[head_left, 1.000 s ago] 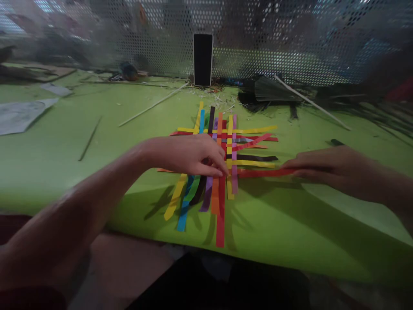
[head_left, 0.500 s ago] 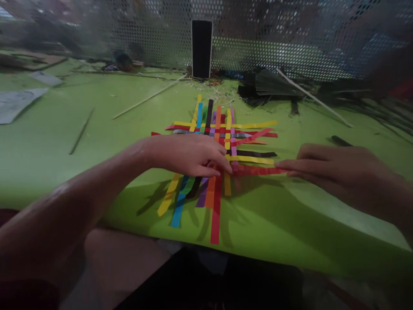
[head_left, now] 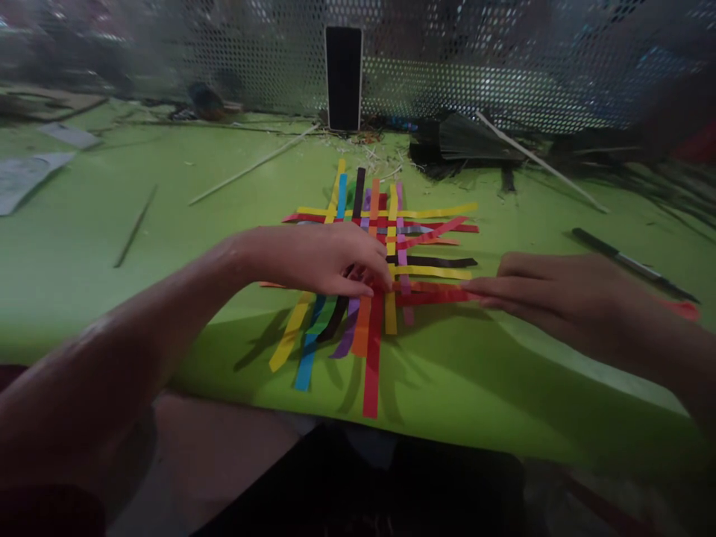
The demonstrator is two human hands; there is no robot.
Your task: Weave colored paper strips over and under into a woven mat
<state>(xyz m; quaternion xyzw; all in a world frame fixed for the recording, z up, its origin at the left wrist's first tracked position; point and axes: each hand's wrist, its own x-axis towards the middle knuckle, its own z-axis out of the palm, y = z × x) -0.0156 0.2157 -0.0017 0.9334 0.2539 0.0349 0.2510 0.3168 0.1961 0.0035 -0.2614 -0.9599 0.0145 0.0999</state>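
Observation:
Coloured paper strips lie woven across one another in a loose mat, with yellow, blue, black, purple and orange ends (head_left: 359,335) fanning towards the near table edge. My left hand (head_left: 330,257) rests over the mat from the left, thumb and forefinger bent and nearly together at a red paper strip (head_left: 433,297). Its palm hides the mat's left middle. On the right, my right hand (head_left: 548,294) pinches the outer end of that same red strip between its fingertips. Just above run a yellow strip (head_left: 436,273) and a black strip (head_left: 441,261).
A phone (head_left: 344,78) stands upright against the perforated metal screen (head_left: 268,82). A pen (head_left: 632,262) lies beyond my right hand. Thin sticks (head_left: 254,165), white scraps (head_left: 385,160), dark fibres (head_left: 467,142) and paper sheets (head_left: 30,179) lie about the green table (head_left: 481,395).
The view has shifted slightly. My left fingertips have drawn a little left on the mat. An orange strip now shows above the red one, and more of the pen is visible.

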